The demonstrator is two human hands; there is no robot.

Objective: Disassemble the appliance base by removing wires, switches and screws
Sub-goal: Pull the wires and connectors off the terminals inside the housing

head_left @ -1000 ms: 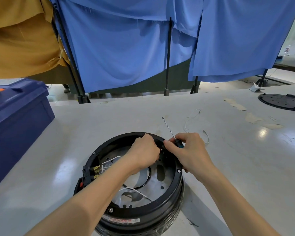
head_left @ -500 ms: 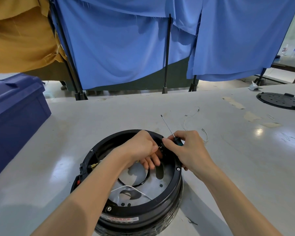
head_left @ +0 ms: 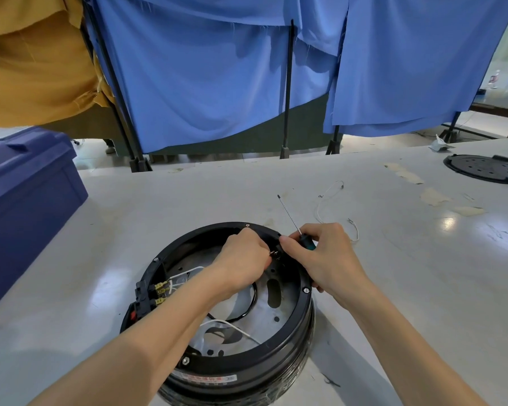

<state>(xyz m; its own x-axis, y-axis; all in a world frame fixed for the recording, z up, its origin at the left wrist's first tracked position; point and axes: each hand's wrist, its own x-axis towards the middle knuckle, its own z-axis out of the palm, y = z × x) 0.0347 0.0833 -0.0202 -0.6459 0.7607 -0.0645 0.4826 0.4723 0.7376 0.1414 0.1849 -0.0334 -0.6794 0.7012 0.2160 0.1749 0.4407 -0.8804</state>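
appliance base point(head_left: 276, 358) black, inner plate point(head_left: 272, 326) bare silver, label point(head_left: 208, 378) white with red print. wires point(head_left: 230, 324) white plus one black loop, and a red switch point(head_left: 133, 315) at the left rim. screwdriver point(head_left: 307, 239) handle black/green. toolbox point(head_left: 27, 200) navy, curtains point(head_left: 203, 83) blue, cloth point(head_left: 35, 68) mustard, table point(head_left: 188, 200) pale grey.

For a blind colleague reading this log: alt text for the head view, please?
The left hand and right hand work at the far inner rim of a black appliance base on a white table; the right grips a screwdriver, shaft pointing away. A blue plastic box stands left.
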